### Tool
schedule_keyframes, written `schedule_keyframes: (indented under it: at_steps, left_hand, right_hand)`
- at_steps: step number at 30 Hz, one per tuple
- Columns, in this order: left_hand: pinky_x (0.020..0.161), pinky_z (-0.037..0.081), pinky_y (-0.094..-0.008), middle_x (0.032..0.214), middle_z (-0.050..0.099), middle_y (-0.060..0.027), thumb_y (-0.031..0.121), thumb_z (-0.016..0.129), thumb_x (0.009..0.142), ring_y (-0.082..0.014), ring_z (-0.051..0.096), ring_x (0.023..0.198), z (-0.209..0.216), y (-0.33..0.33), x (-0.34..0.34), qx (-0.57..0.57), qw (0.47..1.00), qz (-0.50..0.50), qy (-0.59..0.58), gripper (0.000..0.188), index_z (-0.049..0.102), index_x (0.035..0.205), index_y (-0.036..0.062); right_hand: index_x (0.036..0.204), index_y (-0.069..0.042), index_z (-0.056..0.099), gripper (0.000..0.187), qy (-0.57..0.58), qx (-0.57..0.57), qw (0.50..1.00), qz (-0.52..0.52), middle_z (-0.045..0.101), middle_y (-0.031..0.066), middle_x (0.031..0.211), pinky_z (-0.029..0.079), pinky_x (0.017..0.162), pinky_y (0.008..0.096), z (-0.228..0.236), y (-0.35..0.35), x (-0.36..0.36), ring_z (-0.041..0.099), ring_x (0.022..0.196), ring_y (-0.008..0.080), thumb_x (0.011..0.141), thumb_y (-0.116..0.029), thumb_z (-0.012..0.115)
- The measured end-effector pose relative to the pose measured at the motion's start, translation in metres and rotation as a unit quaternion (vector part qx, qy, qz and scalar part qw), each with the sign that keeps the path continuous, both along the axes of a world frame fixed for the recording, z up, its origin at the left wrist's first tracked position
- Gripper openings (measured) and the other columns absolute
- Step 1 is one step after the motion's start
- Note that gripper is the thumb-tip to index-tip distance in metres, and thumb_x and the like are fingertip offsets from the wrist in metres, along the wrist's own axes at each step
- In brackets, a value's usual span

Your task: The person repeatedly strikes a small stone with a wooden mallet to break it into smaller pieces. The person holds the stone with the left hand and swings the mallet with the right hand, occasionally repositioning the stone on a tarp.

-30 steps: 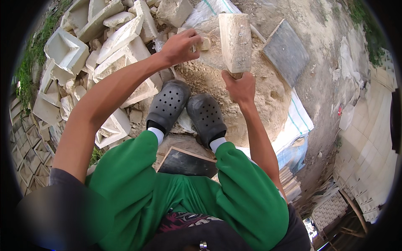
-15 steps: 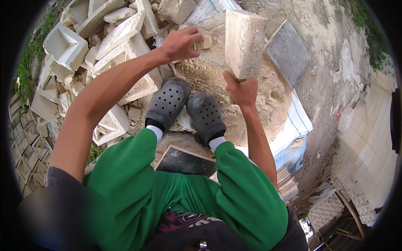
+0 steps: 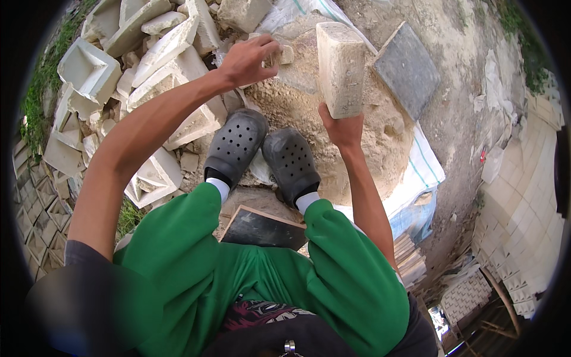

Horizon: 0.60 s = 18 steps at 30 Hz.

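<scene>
The mallet (image 3: 341, 70) is cream; the white sack (image 3: 429, 165) has teal stripes.

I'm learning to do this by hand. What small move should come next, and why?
Probably lower the wooden mallet onto the crumbly mound, clear of the left hand: the right hand grips it with its block over the mound, while the left hand is off to the side, its fingers bent by a small pale chunk.

Broken white angular masonry (image 3: 163, 53) lies left of grey perforated rubber clogs (image 3: 237, 141); a flat grey square slab (image 3: 408, 70) sits right of a pale oblong wooden block (image 3: 341, 68).
</scene>
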<state>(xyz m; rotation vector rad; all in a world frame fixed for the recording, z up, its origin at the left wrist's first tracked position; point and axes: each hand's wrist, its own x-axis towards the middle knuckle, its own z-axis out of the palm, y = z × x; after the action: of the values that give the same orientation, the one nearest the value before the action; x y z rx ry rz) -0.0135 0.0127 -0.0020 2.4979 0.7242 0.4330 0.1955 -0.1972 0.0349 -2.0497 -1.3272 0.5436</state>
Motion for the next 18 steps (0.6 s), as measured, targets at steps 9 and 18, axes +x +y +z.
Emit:
schedule_keyframes:
  at_steps: [9,18]
  left_hand:
    - [0.083,0.058,-0.0399,0.115,0.067,-0.0061,0.020,0.076,0.080,-0.0290,0.069,0.100,0.000,0.002,0.003,0.008,1.000,-0.003,0.002,0.037,0.068,0.115,0.0091]
    - [0.084,0.057,-0.0405,0.114,0.066,-0.0049,0.019,0.076,0.081,-0.0282,0.068,0.101,0.001,0.003,0.001,-0.011,0.999,-0.001,0.031,0.036,0.068,0.115,0.0102]
  right_hand:
    - [0.096,0.004,0.075,0.040,0.040,-0.082,0.995,-0.036,0.073,0.0156,0.071,0.056,0.065,0.0390,0.014,-0.003,0.002,0.071,0.061,0.0234,0.080,-0.032,0.077]
    - [0.096,0.003,0.074,0.038,0.110,-0.221,0.964,-0.100,0.073,0.0157,0.075,0.055,0.063,0.0412,0.025,-0.005,-0.002,0.071,0.066,0.0284,0.079,-0.031,0.077]
